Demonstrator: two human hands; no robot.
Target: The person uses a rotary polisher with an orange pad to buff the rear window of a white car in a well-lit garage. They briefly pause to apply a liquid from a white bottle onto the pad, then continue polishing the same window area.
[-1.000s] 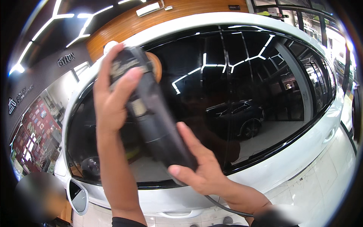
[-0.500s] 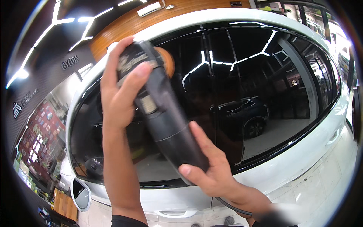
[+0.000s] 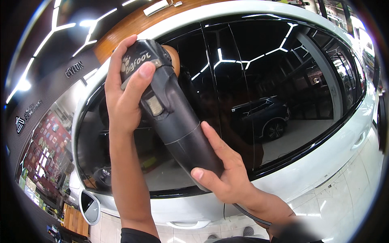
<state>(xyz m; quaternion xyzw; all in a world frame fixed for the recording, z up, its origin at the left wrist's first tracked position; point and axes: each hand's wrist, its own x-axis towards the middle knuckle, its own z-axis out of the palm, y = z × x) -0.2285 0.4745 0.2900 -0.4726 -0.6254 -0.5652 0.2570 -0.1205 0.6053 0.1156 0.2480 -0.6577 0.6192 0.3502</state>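
Both my hands hold a black car polisher point(image 3: 178, 121) slantwise in front of the dark side windows point(image 3: 219, 93) of a white car point(image 3: 283, 190). My left hand point(image 3: 123, 89) wraps around the polisher's head, thumb on top beside the printed face. Lower down, my right hand point(image 3: 227, 172) grips the rear of the body, its thumb and fingers on either side. An orange pad point(image 3: 173, 58) shows at the head's far side, toward the glass; whether it touches the glass I cannot tell. The cord point(image 3: 251, 216) runs from the tool's rear under my right forearm.
A white side mirror point(image 3: 89, 206) sticks out at lower left, close to a wooden cabinet point(image 3: 75, 218). Door handles point(image 3: 188, 223) project from the white doors. The tiled floor point(image 3: 344, 190) lies below right. Dark window glass mirrors ceiling lights and another car.
The polisher and both hands have shifted slightly left in view. The view itself has moved a little, and the grip looks the same.
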